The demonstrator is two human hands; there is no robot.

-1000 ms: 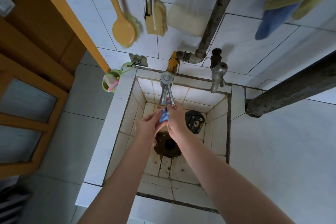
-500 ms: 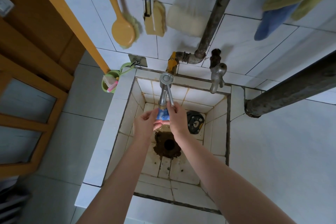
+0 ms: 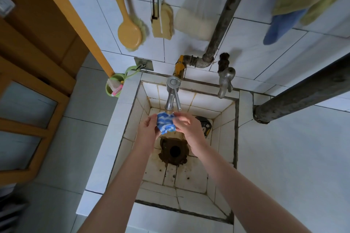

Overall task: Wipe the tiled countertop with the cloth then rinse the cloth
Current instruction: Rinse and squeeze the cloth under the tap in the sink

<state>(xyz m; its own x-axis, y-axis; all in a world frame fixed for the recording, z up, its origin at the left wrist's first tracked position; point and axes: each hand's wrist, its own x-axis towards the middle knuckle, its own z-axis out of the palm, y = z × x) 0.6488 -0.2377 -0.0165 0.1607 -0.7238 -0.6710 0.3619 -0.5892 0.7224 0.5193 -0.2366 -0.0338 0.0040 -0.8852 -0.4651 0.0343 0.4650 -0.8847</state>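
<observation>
White wall tiles are backing the deep tiled sink (image 3: 130,119) where I am bunching the blue cloth (image 3: 165,124) under the tap (image 3: 171,96), left hand (image 3: 146,131) and right hand (image 3: 189,128) both keeping a closed grip on it, and I judge a loosening pinch is risking it dropping toward the grimy open drain (image 3: 174,151) directly below.

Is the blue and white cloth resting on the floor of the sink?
No, both hands hold the cloth up just beneath the tap.

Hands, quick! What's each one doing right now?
Left hand: fingers closed on the blue-and-white cloth.
Right hand: fingers closed on the same cloth.
</observation>
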